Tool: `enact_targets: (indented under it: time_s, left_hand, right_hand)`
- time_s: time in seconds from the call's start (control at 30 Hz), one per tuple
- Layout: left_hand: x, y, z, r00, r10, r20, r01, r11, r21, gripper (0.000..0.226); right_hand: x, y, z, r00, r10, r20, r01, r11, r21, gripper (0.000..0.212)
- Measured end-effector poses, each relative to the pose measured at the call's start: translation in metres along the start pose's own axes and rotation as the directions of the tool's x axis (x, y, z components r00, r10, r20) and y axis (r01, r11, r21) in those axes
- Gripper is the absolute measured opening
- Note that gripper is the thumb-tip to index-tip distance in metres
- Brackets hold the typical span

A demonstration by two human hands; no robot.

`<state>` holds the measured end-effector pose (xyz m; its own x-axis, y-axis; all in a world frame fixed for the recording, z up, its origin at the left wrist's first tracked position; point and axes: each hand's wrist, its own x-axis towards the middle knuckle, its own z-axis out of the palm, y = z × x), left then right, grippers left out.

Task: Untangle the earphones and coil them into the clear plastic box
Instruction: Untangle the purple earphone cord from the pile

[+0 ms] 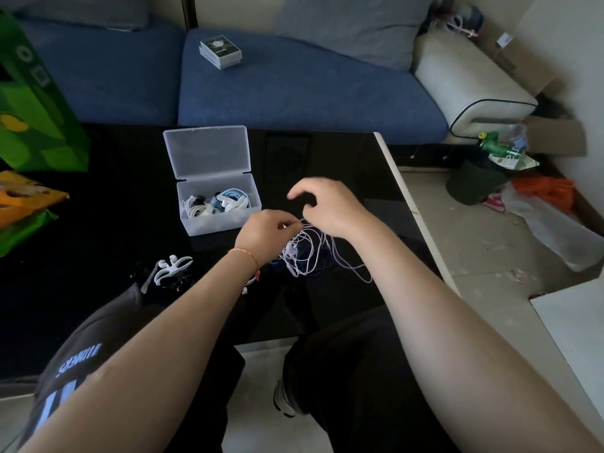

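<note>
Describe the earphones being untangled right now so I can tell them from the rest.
On the black table, just right of the clear plastic box, both hands work a loose lilac-white cable tangle. Unlike the coiled sets inside the box, it sprawls uncoiled.

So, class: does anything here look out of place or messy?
Yes. A snarl of pale earphone cable hangs knotted between the left hand and right hand, above the black table, not yet coiled into the open clear plastic box.

Bare forearms; orange string bracelet [248,256] on left wrist, dark printed shirt [75,361], black trousers [353,371].
</note>
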<state>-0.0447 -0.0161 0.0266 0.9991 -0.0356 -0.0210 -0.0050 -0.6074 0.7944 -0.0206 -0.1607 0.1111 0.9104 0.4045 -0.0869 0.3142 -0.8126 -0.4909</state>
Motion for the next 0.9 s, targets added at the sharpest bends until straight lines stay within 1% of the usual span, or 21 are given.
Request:
enact_targets:
  time_s: [0.07,0.17,0.23,0.27,0.3,0.37,0.4,0.47,0.5,0.53,0.57,0.6,0.63,0.67,0.7,0.73,0.77,0.8,0.83,0.87,0.9]
  left_hand:
    - [0.0,0.001,0.0,1.0,0.011,-0.009,-0.011,1.0,-0.02,0.013]
    - [0.0,-0.001,-0.001,1.0,-0.008,-0.007,0.008,0.999,-0.052,0.015]
    - [0.002,-0.003,-0.002,1.0,-0.026,0.006,0.026,0.998,-0.063,0.013]
    - [0.003,-0.004,-0.003,0.999,-0.033,0.015,0.034,0.997,-0.063,0.01]
    - [0.003,-0.004,-0.003,0.999,-0.041,0.027,0.042,0.997,-0.059,0.009]
    - [0.003,-0.007,-0.003,0.996,-0.067,0.054,0.069,0.997,-0.04,0.009]
    - [0.002,-0.009,-0.003,0.994,-0.083,0.064,0.085,0.996,-0.023,0.009]
    - [0.001,-0.012,-0.002,0.99,-0.118,0.074,0.117,0.993,0.007,0.011]
    - [0.001,-0.013,-0.001,0.988,-0.137,0.077,0.137,0.991,0.007,0.014]
    - [0.001,-0.013,-0.001,0.985,-0.157,0.077,0.157,0.988,-0.001,0.018]
    - [0.002,-0.013,-0.001,0.983,-0.17,0.072,0.171,0.985,-0.011,0.022]
    - [0.003,-0.012,-0.002,0.983,-0.172,0.06,0.174,0.985,-0.023,0.028]
    - [0.004,-0.01,-0.003,0.986,-0.164,0.042,0.166,0.986,-0.036,0.035]
    - [0.004,-0.009,-0.004,0.988,-0.154,0.019,0.155,0.986,-0.055,0.041]
    - [0.005,-0.008,-0.007,0.989,-0.146,-0.005,0.145,0.986,-0.086,0.046]
    - [0.005,-0.006,-0.009,0.99,-0.139,-0.022,0.135,0.982,-0.129,0.047]
    - [0.006,-0.004,-0.012,0.991,-0.129,-0.022,0.123,0.976,-0.178,0.047]
    - [0.006,-0.002,-0.015,0.993,-0.116,-0.005,0.112,0.966,-0.234,0.046]
    - [0.006,0.002,-0.018,0.995,-0.097,0.027,0.101,0.951,-0.292,0.045]
    - [0.006,0.005,-0.021,0.995,-0.071,0.064,0.089,0.934,-0.347,0.044]
    - [0.005,0.008,-0.023,0.994,-0.04,0.098,0.075,0.916,-0.394,0.044]
  right_hand:
    - [0.002,-0.002,0.007,0.993,0.022,0.12,-0.018,0.999,-0.035,0.033]
    - [0.005,-0.001,0.007,0.99,0.078,0.121,-0.065,0.992,-0.107,0.019]
    - [0.004,0.0,0.006,0.986,0.098,0.131,-0.077,0.984,-0.161,0.017]
    - [0.003,0.001,0.006,0.988,0.097,0.122,-0.078,0.985,-0.155,0.017]
    - [0.003,0.003,0.005,0.993,0.086,0.086,-0.076,0.991,-0.113,0.017]
    - [0.004,0.006,0.003,0.994,0.092,-0.066,-0.088,0.994,0.066,0.013]
    - [0.006,0.008,0.0,0.979,0.116,-0.167,-0.085,0.979,0.185,0.011]
    - [0.008,0.011,-0.005,0.918,0.18,-0.353,-0.032,0.922,0.387,0.011]
    - [0.007,0.013,-0.008,0.891,0.193,-0.41,-0.005,0.909,0.416,0.011]
    - [0.006,0.016,-0.01,0.883,0.186,-0.431,-0.005,0.922,0.388,0.011]
    - [0.005,0.019,-0.011,0.892,0.174,-0.416,-0.035,0.946,0.321,0.011]
    - [0.005,0.024,-0.01,0.915,0.17,-0.365,-0.091,0.97,0.224,0.013]
    - [0.005,0.028,-0.01,0.944,0.192,-0.268,-0.17,0.98,0.103,0.014]
    - [0.005,0.033,-0.01,0.959,0.25,-0.132,-0.257,0.966,-0.032,0.014]
    - [0.005,0.036,-0.01,0.937,0.35,0.019,-0.341,0.923,-0.179,0.013]
    - [0.003,0.035,-0.011,0.875,0.462,0.141,-0.403,0.859,-0.315,0.013]
    - [0.0,0.034,-0.011,0.813,0.544,0.21,-0.43,0.803,-0.413,0.014]
    - [-0.001,0.032,-0.011,0.788,0.57,0.234,-0.427,0.779,-0.46,0.015]
    - [-0.001,0.032,-0.01,0.818,0.532,0.218,-0.403,0.802,-0.441,0.018]
    - [0.0,0.031,-0.008,0.884,0.438,0.161,-0.357,0.857,-0.372,0.027]
    - [0.001,0.028,-0.007,0.947,0.306,0.1,-0.273,0.928,-0.254,0.038]
